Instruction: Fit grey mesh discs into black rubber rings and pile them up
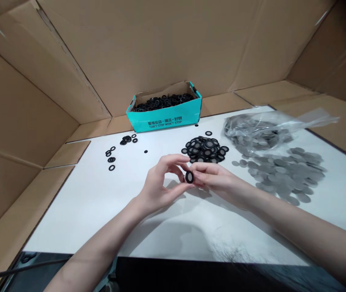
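The black-rimmed grey disc [189,177] sits at your fingertips, above the near middle of the tabletop [78,207], its face toward you. Your right hand [215,176] has a narrow grip, pinching it from the side; your left hand [162,180] arches round it, thumb and fingers close to the edge, though you cannot tell how firmly that grip bears. The step in hand looks like seating a grey disc in a black ring, and the next move seems to call for even pressure round the rim. Just beyond your hands lies a heap of rimmed discs [205,147], with plain grey discs [291,174] spread to its right and a clear plastic bag [252,132] of more grey discs behind those. To the left are loose black rings [127,139] and a small dark dot [145,151]. At the far edge stands a turquoise box [163,121], filled with black rings. Brown cardboard panels [160,44] wall in the white surface, and a dark cable [23,269] crosses the lower left corner.
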`<state>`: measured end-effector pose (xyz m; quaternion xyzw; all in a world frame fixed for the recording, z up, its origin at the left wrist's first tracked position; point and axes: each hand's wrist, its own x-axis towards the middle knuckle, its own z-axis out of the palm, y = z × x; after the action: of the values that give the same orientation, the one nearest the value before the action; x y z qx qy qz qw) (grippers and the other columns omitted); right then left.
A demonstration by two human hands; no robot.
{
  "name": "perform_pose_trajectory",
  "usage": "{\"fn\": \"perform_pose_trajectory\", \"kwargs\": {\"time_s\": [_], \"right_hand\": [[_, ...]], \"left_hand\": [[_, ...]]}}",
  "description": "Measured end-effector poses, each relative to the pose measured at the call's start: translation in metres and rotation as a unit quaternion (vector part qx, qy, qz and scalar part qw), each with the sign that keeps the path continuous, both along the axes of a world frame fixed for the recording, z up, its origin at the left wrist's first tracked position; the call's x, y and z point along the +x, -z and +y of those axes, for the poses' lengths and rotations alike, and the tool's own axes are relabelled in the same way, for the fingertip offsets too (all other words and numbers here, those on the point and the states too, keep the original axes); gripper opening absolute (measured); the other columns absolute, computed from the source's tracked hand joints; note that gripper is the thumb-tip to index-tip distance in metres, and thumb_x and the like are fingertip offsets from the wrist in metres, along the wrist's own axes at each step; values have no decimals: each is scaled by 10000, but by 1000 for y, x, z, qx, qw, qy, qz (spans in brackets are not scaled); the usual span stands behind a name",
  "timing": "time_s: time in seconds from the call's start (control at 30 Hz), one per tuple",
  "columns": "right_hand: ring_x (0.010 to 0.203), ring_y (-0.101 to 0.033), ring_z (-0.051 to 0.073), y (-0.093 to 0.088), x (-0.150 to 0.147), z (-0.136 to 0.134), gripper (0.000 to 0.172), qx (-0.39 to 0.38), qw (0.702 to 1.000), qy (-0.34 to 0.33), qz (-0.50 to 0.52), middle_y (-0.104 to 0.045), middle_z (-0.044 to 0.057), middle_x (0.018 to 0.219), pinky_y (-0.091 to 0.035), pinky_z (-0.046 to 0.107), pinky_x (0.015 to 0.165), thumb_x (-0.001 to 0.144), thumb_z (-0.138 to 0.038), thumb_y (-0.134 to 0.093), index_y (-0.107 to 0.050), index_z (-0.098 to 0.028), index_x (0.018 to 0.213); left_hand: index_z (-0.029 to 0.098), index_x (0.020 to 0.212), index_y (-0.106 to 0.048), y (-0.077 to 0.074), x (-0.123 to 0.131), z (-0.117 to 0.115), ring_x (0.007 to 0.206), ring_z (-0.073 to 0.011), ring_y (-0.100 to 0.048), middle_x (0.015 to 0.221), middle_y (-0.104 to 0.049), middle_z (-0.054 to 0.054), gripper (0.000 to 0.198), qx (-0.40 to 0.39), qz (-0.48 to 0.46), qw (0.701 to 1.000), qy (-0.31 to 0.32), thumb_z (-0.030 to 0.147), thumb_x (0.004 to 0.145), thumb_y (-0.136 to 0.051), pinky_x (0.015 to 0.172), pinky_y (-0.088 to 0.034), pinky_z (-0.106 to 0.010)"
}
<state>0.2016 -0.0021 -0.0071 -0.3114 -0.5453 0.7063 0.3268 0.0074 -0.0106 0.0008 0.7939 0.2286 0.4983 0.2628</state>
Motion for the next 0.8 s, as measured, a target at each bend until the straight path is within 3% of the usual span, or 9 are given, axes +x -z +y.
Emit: {"fn": "perform_pose_trajectory", "kwargs": {"time_s": [0.27, 0.53, 0.8], "right_hand": [[624, -362, 106, -4, -6, -8, 403, -13, 1000, 5, -1, -462, -26, 711, -246, 264, 562, 768, -560, -736, -584, -186, 784], [673, -413, 117, -2, -8, -8, 430, -57, 997, 37, 30, -472, -12, 753, -351, 259, 601, 699, -558, -792, -583, -188, 765], [683, -435, 128, 4, -12, -9, 391, -73, 995, 57, 46, -497, -6, 763, -379, 273, 621, 698, -517, -794, -572, -201, 753]], "left_hand": [[240, 1240, -511, -2, 4, -3, 798, -102, -609, 1011, -603, -26, 453, 43, 40, 998, -24, 110, 853, -707, 697, -569, -212], [223, 1236, -527, -3, 4, -4, 807, -115, -630, 1063, -642, -42, 468, 36, 64, 996, -54, 116, 829, -732, 732, -571, -240], [217, 1199, -550, -2, 7, -6, 815, -114, -626, 1029, -635, -34, 421, 26, 55, 996, -62, 94, 831, -713, 750, -562, -239]]}}
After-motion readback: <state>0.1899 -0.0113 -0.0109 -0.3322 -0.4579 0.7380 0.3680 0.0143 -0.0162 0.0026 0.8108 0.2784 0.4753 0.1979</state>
